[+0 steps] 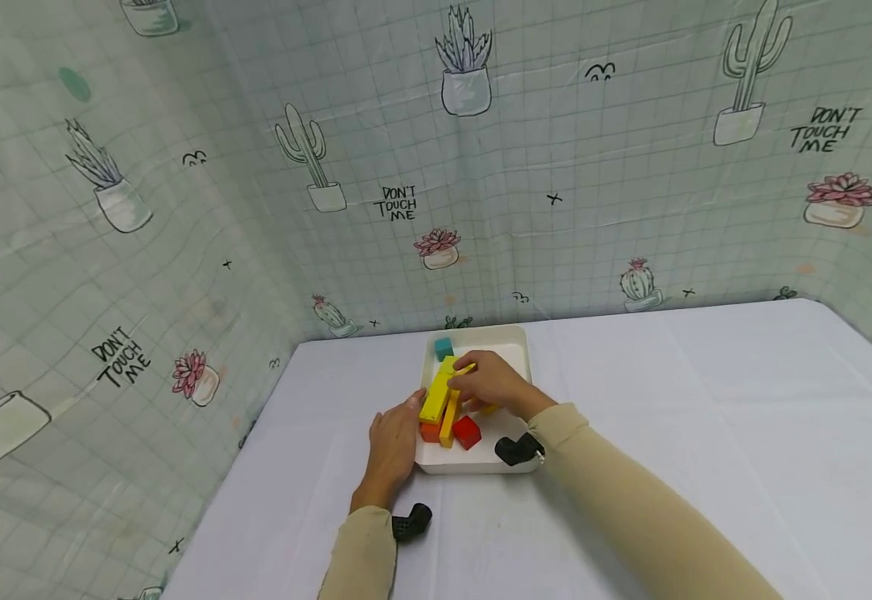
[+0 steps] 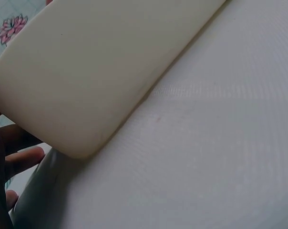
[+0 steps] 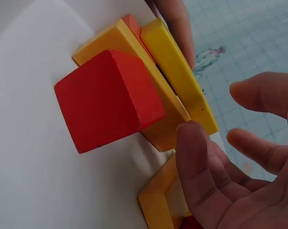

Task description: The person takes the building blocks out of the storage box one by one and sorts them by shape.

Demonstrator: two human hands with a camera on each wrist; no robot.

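A white tray (image 1: 513,343) lies on the table with coloured blocks in it. My left hand (image 1: 393,446) is at its left side, fingertips at the rim beside a long yellow block (image 1: 438,398). That block lies on top of an orange-red block (image 1: 430,432), next to an orange-yellow block (image 3: 120,45). Over the tray, my right hand (image 1: 492,382) has its fingers spread around the far end of the yellow block. In the right wrist view its thumb (image 3: 194,157) is close to the block ends; whether it touches is unclear. A red block (image 3: 96,105) sits nearby.
A teal block (image 1: 444,348) is in the tray's far left corner. Another orange-yellow block (image 3: 158,205) is partly hidden under my right hand. White cloth (image 1: 669,400) covers the table; a patterned curtain (image 1: 541,250) hangs behind it.
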